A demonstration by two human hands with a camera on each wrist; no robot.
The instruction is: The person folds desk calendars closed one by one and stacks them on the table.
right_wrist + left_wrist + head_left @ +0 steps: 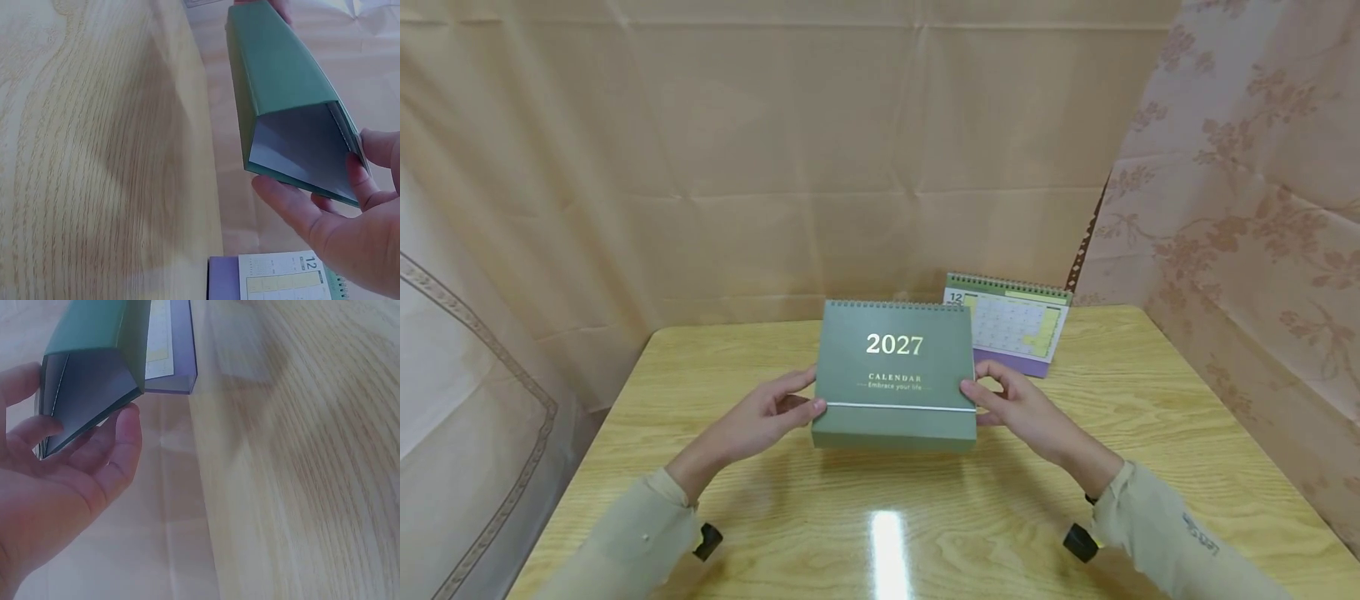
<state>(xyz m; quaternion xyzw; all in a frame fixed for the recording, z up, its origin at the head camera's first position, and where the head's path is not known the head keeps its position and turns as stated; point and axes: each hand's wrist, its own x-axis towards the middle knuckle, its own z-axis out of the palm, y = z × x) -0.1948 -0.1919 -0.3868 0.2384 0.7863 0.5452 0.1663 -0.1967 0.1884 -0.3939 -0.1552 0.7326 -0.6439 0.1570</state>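
A green spiral-bound desk calendar (895, 429), printed "2027 CALENDAR" in gold, is upright in a triangular fold, its cover facing me. It appears raised off the table. My left hand (760, 421) grips its left side edge, thumb on the front. On the opposite edge, my right hand (1026, 408) holds it the same way. The right wrist view looks into the hollow end of the green stand (281, 62), with fingers around its back panel and cover. Fingers also curl round the other hollow end (94, 381) in the left wrist view.
Behind and right of the green calendar stands a second desk calendar (1011, 325) with a purple base and a page marked 12, partly hidden. Both are over a wood-grain table (700, 367). A beige curtain (760, 167) hangs at the back, a floral cloth (1262, 208) at the right.
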